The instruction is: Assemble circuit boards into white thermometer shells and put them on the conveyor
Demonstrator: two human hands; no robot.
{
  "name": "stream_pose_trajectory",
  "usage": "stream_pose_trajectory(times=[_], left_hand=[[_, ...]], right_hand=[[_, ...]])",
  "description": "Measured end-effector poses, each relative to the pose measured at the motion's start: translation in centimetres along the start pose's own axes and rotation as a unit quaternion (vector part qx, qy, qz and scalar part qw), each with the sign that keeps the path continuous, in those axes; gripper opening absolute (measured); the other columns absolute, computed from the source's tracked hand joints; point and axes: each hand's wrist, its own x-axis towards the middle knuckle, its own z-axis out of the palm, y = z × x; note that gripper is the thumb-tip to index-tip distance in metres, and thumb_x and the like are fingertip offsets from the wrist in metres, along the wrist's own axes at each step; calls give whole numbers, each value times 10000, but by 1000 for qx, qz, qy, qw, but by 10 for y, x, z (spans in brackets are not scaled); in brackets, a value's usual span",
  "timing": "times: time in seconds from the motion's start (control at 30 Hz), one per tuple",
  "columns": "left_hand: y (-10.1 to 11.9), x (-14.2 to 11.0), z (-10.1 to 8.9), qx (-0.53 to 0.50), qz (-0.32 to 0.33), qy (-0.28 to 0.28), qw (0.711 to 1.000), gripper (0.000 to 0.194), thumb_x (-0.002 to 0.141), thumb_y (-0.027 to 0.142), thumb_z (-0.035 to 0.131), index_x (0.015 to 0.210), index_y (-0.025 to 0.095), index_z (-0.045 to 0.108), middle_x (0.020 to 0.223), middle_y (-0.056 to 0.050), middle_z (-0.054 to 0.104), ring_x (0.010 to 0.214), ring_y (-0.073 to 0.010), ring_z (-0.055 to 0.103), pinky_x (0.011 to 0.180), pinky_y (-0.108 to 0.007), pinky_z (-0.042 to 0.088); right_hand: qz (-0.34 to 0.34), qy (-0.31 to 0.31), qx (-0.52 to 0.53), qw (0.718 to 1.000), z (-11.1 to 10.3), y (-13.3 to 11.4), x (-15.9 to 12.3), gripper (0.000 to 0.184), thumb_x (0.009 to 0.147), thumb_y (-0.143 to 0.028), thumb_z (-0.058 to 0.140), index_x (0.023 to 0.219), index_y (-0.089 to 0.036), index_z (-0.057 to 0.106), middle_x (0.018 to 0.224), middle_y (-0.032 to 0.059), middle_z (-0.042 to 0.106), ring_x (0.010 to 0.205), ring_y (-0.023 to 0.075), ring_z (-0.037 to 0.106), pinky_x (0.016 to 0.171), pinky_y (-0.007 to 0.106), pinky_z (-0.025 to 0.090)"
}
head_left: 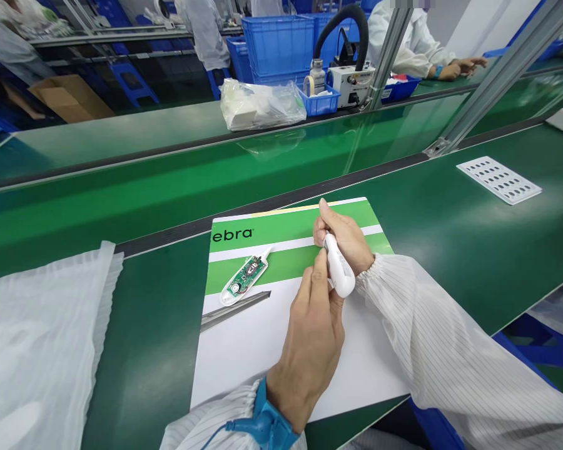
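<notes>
My right hand (344,234) grips a white plastic device casing (340,269) above a printed sheet. My left hand (312,331) comes in from below, its fingertips pressed against the casing's side. A blue wrist strap (267,422) circles my left wrist. Left of my hands, a green circuit board in a clear shell (244,279) lies on the sheet's green stripe, and metal tweezers (234,310) lie just below it. The sheet (248,356) is white and green with the printed letters "ebra", and it rests on a green bench mat (154,337).
A white cloth (37,350) lies at the bench's left. A perforated white tray (500,180) sits to the right. Beyond an aluminium rail (488,81) are a plastic bag (258,106), blue bins (276,47), and a co-worker's hands (460,69).
</notes>
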Motion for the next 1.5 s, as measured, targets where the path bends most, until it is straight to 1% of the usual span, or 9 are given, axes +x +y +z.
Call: stream_pose_trajectory(times=[0.43, 0.63, 0.87, 1.03, 1.13, 1.2, 1.3, 1.37, 1.5], left_hand=[[1, 0, -1, -16, -5, 6, 1000, 482, 989, 297, 444, 1460, 262, 344, 1278, -90, 574, 1123, -231, 559, 900, -340, 444], [-5, 2, -1, 103, 36, 28, 994, 317, 948, 318, 525, 1243, 204, 506, 1201, -108, 588, 1067, -280, 503, 900, -423, 410], [-13, 6, -4, 134, 31, 40, 990, 240, 951, 287, 510, 1172, 192, 521, 1170, -103, 586, 1066, -282, 497, 902, -448, 409], [-15, 16, -21, 135, 49, 133, 981, 139, 935, 169, 477, 1059, 202, 532, 1078, -88, 599, 1043, -268, 520, 914, -445, 409], [-20, 24, -35, 185, 23, 183, 965, 141, 902, 134, 500, 1022, 193, 543, 1101, -97, 590, 1037, -278, 517, 898, -458, 411], [-26, 30, -46, 251, -15, 194, 948, 159, 872, 145, 544, 1026, 182, 551, 1165, -113, 567, 1064, -308, 497, 885, -480, 412], [-39, 35, -65, 332, -95, 173, 922, 206, 845, 215, 605, 1038, 166, 552, 1173, -132, 552, 1094, -346, 477, 876, -495, 422], [-48, 33, -78, 316, -122, 127, 932, 196, 857, 274, 607, 1016, 171, 554, 1102, -115, 578, 1056, -321, 508, 866, -463, 442], [-63, 10, -98, 253, -82, 59, 962, 179, 909, 329, 538, 1047, 217, 556, 1093, -61, 604, 1027, -264, 540, 861, -408, 460]], right_hand=[[-56, 19, -60, 996, -3, -1, 3, 582, 815, -701, 575, 563, -188, 469, 541, -23, 408, 494, 96, 342, 489, 273, 269], [-172, 121, -257, 943, -21, -5, 10, 526, 844, -608, 609, 543, -184, 530, 547, -6, 512, 515, 104, 412, 522, 278, 317], [-166, 119, -358, 911, -30, -4, 10, 365, 891, -546, 570, 823, -207, 688, 674, 1, 621, 559, 127, 493, 559, 281, 377], [-154, 109, -455, 870, -34, -13, -26, 359, 894, -516, 571, 1070, -209, 632, 1027, 62, 644, 727, 172, 578, 671, 326, 453], [-152, 60, -558, 814, -35, -5, -62, 555, 825, -531, 655, 1248, -195, 526, 1153, 116, 578, 905, 251, 576, 747, 382, 471], [-148, 34, -605, 781, -36, 4, -82, 548, 832, -482, 659, 1277, -207, 496, 1130, 110, 571, 946, 269, 561, 755, 392, 468], [-143, 63, -638, 754, -41, 14, -94, 381, 911, -408, 557, 1242, -224, 516, 1048, 79, 575, 861, 235, 559, 699, 365, 452], [-147, 87, -647, 743, -49, 16, -92, 318, 932, -392, 518, 1203, -228, 549, 1018, 65, 573, 835, 221, 553, 681, 352, 441], [-166, 102, -653, 732, -74, 12, -76, 318, 932, -399, 516, 1212, -269, 588, 1048, 47, 574, 896, 218, 555, 692, 337, 437]])
